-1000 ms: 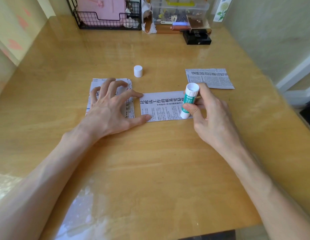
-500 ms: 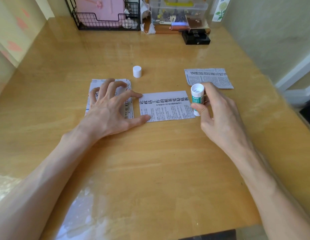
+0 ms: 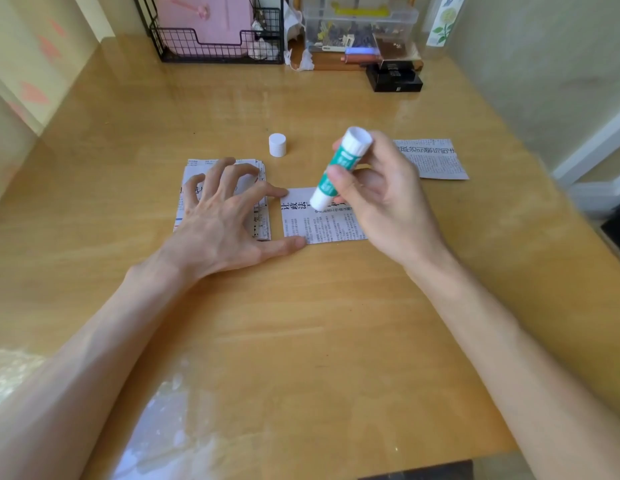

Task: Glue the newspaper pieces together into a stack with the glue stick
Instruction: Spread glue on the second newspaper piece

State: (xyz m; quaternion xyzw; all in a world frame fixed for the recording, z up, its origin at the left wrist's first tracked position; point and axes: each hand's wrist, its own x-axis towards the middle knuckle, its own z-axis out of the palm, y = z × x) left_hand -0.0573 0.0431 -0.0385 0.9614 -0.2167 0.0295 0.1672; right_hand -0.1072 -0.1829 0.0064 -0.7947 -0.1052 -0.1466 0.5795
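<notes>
The right hand (image 3: 381, 202) grips the green glue stick (image 3: 339, 168), label unreadable, tip on the Chinese-headlined newspaper piece (image 3: 322, 226), while the open left hand (image 3: 218, 223) presses spread fingers on the stack (image 3: 263, 220) just left.

Your right hand (image 3: 381, 202) has swung left across the middle newspaper piece (image 3: 319, 226), from its right end to its upper left part. The glue stick (image 3: 339, 168) it pinches stood nearly upright just off the piece's right edge half a second ago. Now it leans, upper end toward the upper right of the frame and lower end down by the large headline characters near the frame's centre; whether that end touches the paper cannot be told. Your hand now hides the right half of the piece, which showed whole before, and your knuckles have come up just beside the left edge of the far-right newspaper piece (image 3: 433, 161).
</notes>
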